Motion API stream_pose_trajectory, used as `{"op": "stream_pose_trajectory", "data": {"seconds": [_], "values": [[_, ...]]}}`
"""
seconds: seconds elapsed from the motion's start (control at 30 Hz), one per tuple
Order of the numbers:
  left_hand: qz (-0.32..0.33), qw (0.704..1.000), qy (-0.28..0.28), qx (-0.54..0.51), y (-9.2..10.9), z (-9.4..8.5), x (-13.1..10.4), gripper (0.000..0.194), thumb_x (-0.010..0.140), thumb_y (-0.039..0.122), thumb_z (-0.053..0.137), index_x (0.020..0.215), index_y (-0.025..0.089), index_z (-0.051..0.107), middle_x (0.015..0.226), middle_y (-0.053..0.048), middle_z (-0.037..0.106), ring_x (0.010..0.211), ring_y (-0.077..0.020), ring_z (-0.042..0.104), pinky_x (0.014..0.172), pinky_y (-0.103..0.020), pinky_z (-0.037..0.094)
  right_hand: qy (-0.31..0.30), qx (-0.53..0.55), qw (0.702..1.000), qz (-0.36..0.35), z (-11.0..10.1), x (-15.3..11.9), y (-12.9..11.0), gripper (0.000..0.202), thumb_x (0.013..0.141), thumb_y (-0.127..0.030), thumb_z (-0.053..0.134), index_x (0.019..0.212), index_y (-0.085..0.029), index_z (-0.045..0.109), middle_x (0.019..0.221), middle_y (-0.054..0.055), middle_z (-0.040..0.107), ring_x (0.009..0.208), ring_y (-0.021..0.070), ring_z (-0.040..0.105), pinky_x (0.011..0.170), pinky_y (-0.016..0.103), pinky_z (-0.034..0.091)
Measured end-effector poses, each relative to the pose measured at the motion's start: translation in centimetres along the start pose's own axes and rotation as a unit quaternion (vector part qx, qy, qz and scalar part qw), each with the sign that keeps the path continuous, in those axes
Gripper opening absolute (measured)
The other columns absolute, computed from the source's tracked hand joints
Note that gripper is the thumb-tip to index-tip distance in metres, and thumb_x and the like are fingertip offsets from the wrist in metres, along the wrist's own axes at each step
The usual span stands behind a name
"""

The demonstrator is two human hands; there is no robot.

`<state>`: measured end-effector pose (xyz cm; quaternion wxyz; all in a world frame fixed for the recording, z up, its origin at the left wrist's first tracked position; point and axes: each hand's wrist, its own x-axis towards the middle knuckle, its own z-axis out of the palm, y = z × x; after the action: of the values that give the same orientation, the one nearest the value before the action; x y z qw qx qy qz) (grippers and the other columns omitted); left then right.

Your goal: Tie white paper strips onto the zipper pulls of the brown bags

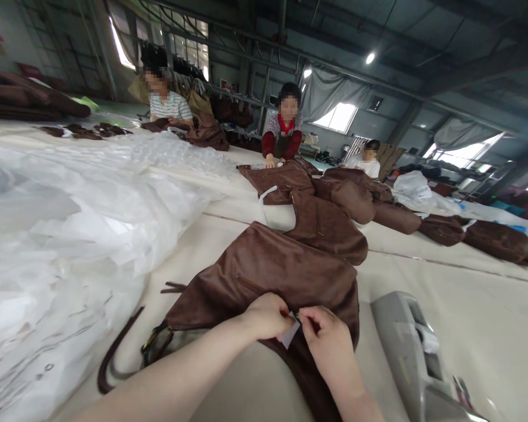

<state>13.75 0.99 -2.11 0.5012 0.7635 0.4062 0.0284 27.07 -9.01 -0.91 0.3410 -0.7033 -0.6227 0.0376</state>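
A brown bag (264, 264) is laid flat on the pale table (449, 305), directly in front of the person, with both hands brought over its near edge. A small whitish piece (290, 333) is pinched between the thumb and fingers of the left hand (268, 316) — held against the bag, between the two hands. The thumb and fingertips of the right hand (328, 337) are pressed together just beside it, near a small metal part (296, 316); whether that part is gripped cannot be told. A grey dispenser (411, 351) is set to the right.
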Motion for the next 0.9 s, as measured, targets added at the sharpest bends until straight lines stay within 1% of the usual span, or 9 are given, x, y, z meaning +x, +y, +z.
{"op": "stream_pose_trajectory", "data": {"seconds": [0.13,0.23,0.4,0.5,0.57,0.67,0.73,0.83,0.9], "values": [[-0.002,0.999,0.048,0.004,0.6,0.1,-0.1,0.02,0.065,0.029,0.052,0.055,0.016,0.064,0.043,0.002,0.05,0.044,-0.0116,0.052,0.04,-0.019,0.032,-0.02,0.027,0.999,0.042,0.1,-0.1,0.0,0.014,0.078,-0.018,0.053,0.073,-0.021,0.066,0.073,0.003,0.067,0.066,0.0169,0.062,0.064,0.026,0.048],[-0.038,0.997,0.023,-0.055,0.7,0.3,0.2,0.019,0.065,0.029,0.052,0.057,0.016,0.064,0.045,0.001,0.051,0.045,-0.0128,0.054,0.041,-0.02,0.036,-0.066,0.083,0.99,0.09,0.3,-0.1,0.2,0.011,0.076,-0.022,0.058,0.075,-0.021,0.068,0.076,0.004,0.069,0.066,0.0178,0.064,0.063,0.026,0.051],[-0.047,0.995,-0.005,-0.093,0.6,0.1,0.3,0.017,0.064,0.027,0.052,0.058,0.016,0.065,0.047,0.001,0.054,0.047,-0.0131,0.055,0.042,-0.02,0.039,-0.13,0.223,0.951,0.171,0.3,-0.2,0.3,0.018,0.073,-0.023,0.061,0.09,-0.02,0.067,0.088,0.006,0.071,0.08,0.0201,0.068,0.077,0.03,0.054],[-0.047,0.995,-0.011,-0.087,0.7,-0.1,0.2,0.017,0.064,0.029,0.054,0.057,0.016,0.063,0.046,0.002,0.052,0.045,-0.0118,0.052,0.041,-0.019,0.036,-0.146,0.281,0.927,0.201,0.0,-0.1,0.6,0.027,0.071,-0.02,0.059,0.098,-0.018,0.063,0.088,0.006,0.07,0.085,0.0205,0.068,0.083,0.033,0.053],[-0.031,0.997,0.0,-0.071,0.7,0.0,0.1,0.019,0.064,0.032,0.056,0.055,0.016,0.062,0.044,0.003,0.048,0.043,-0.01,0.047,0.04,-0.019,0.032,-0.162,0.299,0.914,0.223,-0.5,-0.1,1.0,0.03,0.07,-0.02,0.059,0.1,-0.017,0.06,0.088,0.006,0.07,0.085,0.0204,0.068,0.083,0.033,0.053],[-0.007,0.998,0.035,-0.046,0.6,0.3,0.1,0.017,0.062,0.031,0.059,0.054,0.015,0.061,0.043,0.005,0.045,0.042,-0.008,0.042,0.039,-0.019,0.027,-0.153,0.289,0.907,0.265,-1.4,-0.1,1.6,0.031,0.073,-0.026,0.058,0.102,-0.017,0.058,0.09,0.006,0.069,0.082,0.0194,0.068,0.073,0.03,0.055],[-0.012,0.997,0.031,-0.064,0.6,0.5,0.1,0.013,0.062,0.026,0.06,0.057,0.015,0.064,0.046,0.004,0.05,0.044,-0.0083,0.046,0.04,-0.018,0.031,-0.151,0.251,0.911,0.291,-1.7,-0.2,1.8,0.026,0.077,-0.032,0.055,0.098,-0.016,0.058,0.081,0.005,0.068,0.069,0.0166,0.068,0.056,0.024,0.054],[-0.041,0.988,-0.023,-0.15,1.0,0.4,-0.1,0.013,0.068,0.023,0.057,0.064,0.014,0.065,0.057,0.0,0.061,0.051,-0.0104,0.057,0.048,-0.019,0.042,-0.229,0.188,0.903,0.311,-1.2,-0.1,1.6,0.024,0.082,-0.035,0.047,0.088,-0.016,0.059,0.06,0.0,0.062,0.04,0.0108,0.057,0.031,0.017,0.036],[-0.05,0.98,-0.047,-0.189,1.4,0.2,-0.3,0.014,0.072,0.022,0.055,0.065,0.013,0.063,0.06,-0.002,0.064,0.052,-0.0108,0.06,0.052,-0.02,0.046,-0.271,0.181,0.89,0.321,-0.3,0.1,1.3,0.025,0.084,-0.035,0.043,0.084,-0.016,0.059,0.052,-0.003,0.058,0.031,0.0088,0.05,0.026,0.016,0.025]]}}
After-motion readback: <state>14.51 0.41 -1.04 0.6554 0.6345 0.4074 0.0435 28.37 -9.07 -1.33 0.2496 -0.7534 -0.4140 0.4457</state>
